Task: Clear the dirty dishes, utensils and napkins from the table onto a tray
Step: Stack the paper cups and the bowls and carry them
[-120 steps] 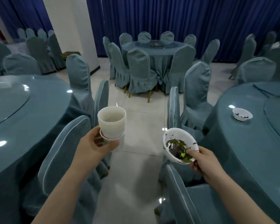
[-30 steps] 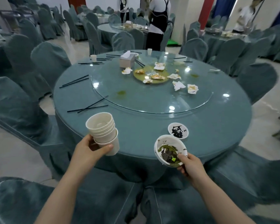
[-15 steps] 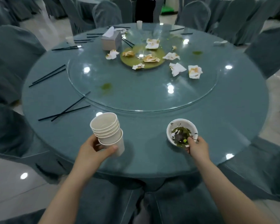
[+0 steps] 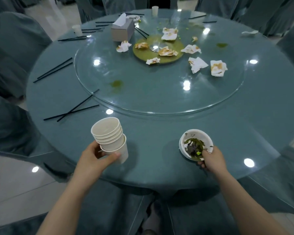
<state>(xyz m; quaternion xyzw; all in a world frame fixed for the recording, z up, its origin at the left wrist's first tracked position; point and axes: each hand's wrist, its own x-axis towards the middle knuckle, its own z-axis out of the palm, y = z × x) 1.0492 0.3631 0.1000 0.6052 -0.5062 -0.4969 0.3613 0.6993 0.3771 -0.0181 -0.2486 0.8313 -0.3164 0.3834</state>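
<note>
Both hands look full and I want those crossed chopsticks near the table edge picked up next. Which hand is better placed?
Left. The left hand holding the cups is just below the chopsticks; the right hand, gripping the bowl, is on the far side.

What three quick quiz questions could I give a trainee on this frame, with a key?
1. True or false: the left hand holds a single paper cup.
2. Where does the tissue box stand?
A) on the glass turntable
B) on a chair
C) on the floor
3. What does the right hand grip?

Key:
1. False: it holds a stack of cups.
2. A: it stands on the far left part of the glass turntable.
3. The dirty bowl, with green and dark scraps in it, low over the near edge of the table.
</note>
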